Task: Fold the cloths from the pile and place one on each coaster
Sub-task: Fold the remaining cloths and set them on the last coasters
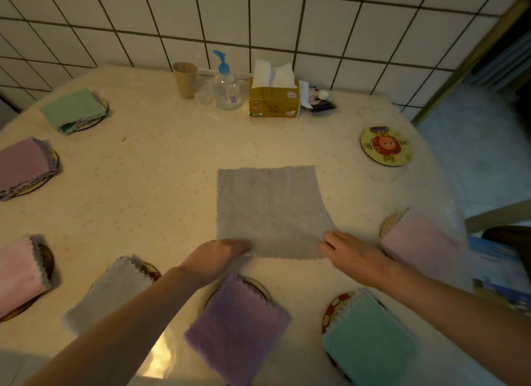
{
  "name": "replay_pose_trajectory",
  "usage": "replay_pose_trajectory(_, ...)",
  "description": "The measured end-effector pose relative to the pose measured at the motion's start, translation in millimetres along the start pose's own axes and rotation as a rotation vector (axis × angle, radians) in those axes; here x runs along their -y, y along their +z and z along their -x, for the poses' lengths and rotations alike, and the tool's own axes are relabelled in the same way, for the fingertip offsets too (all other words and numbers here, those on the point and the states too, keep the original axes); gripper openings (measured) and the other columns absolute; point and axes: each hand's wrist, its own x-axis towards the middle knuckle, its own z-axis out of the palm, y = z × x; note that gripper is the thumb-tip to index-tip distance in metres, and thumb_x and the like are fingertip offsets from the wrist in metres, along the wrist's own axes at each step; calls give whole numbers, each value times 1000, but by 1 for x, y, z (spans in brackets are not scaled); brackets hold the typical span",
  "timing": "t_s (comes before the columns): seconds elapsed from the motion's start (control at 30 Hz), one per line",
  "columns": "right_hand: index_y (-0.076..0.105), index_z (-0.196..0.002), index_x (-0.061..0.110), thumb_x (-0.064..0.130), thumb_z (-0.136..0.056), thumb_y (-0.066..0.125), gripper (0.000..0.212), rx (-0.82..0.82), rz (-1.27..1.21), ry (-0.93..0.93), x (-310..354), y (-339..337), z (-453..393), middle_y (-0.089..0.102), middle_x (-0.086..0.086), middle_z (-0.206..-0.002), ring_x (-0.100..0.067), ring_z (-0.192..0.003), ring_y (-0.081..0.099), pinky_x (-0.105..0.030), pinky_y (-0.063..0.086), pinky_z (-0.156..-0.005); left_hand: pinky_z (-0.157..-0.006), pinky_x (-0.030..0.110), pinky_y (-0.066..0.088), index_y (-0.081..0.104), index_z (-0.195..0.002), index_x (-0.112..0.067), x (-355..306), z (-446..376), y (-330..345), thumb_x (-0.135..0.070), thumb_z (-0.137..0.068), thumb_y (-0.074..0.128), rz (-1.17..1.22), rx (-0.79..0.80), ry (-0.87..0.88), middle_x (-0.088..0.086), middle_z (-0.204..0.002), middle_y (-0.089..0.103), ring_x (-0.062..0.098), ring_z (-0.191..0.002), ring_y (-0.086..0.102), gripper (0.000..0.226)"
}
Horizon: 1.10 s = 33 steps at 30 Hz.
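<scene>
Grey cloth (pixel 270 210) spread flat on the bench (pixel 161 161), left hand (pixel 221 255) and right hand (pixel 349 253) pinching its near corners (fingers curled), bare coaster (pixel 386 146) beyond the cloth's far right corner

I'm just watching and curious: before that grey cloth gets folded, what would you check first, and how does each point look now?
1. Grey cloth spread flat: ok.
2. Left hand on near left corner: ok.
3. Right hand on near right corner: ok.
4. Grip firm at both corners: cannot tell.
5. Bare coaster free for it: ok.
6. Table beyond cloth free for folding: ok.
</scene>
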Motion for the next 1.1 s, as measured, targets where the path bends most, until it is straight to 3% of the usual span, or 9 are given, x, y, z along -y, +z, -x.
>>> replay_pose_trajectory(0.07,46,-77,18,-8,-35,71,56,21,-36,50,12,3,21,44,2,-78,-11,-60,43,-20,16,-41,-92,31,46,58,-128,-26,-5,7,1,-55,-79,18,60,8,-18,2,-128,63,23,-114,59,70)
replay_pose_trajectory(0.13,41,-83,19,-12,-38,66,60,54,-154,99,20,15,33,38,2,-85,-12,-64,38,-23,31,-43,-79,32,48,65,-111,-24,-5,11,3,-57,-83,25,136,9,-43,2,-106,72,21,-97,65,59)
replay_pose_trajectory(0.23,41,-94,20,-12,-46,66,62,65,-282,160,24,32,43,42,1,-95,-15,-72,44,-28,42,-53,-71,26,46,69,-98,-21,-3,15,4,-35,-90,53,233,-6,-102,-3,-92,72,14,-86,65,23)
replay_pose_trajectory(0.4,50,-91,24,11,-68,57,28,-46,-342,218,17,10,37,56,7,-83,-15,-75,51,-19,28,-58,-63,23,39,69,-82,-9,7,8,-5,-16,-82,70,436,-48,-234,-6,-70,59,2,-63,50,7)
replay_pose_trajectory(0.47,53,-85,26,15,-74,55,15,-122,-460,360,3,1,24,51,11,-74,-11,-66,47,-15,26,-53,-62,25,39,70,-79,-6,14,2,-13,-10,-80,73,643,-134,-326,-1,-68,58,1,-61,48,6)
replay_pose_trajectory(0.57,53,-84,25,16,-83,56,10,-171,-835,587,-22,3,-9,56,5,-73,-11,-65,53,-23,41,-56,-62,30,46,71,-81,-8,24,-14,-22,-9,-81,73,970,-308,-487,3,-70,61,10,-65,54,2)
replay_pose_trajectory(0.63,58,-85,21,11,-84,59,10,-272,-960,724,-39,8,-34,60,6,-73,-5,-65,56,-16,41,-58,-63,36,45,69,-81,-4,32,-31,-25,-9,-82,72,1073,-401,-568,8,-72,61,19,-68,53,5)
replay_pose_trajectory(0.83,67,-92,13,12,-84,62,9,-270,-1083,946,-74,28,-87,65,1,-83,-13,-80,60,-20,42,-68,-59,32,41,69,-85,-3,51,-82,-26,-15,-86,67,1064,-490,-704,8,-74,62,20,-68,50,13)
replay_pose_trajectory(1.1,67,-82,14,20,-81,68,6,-232,-1017,993,-97,53,-107,69,-4,-80,-20,-76,65,-32,52,-72,-59,34,45,66,-79,-15,75,-113,-28,-29,-86,66,775,-457,-733,3,-67,62,23,-61,53,16)
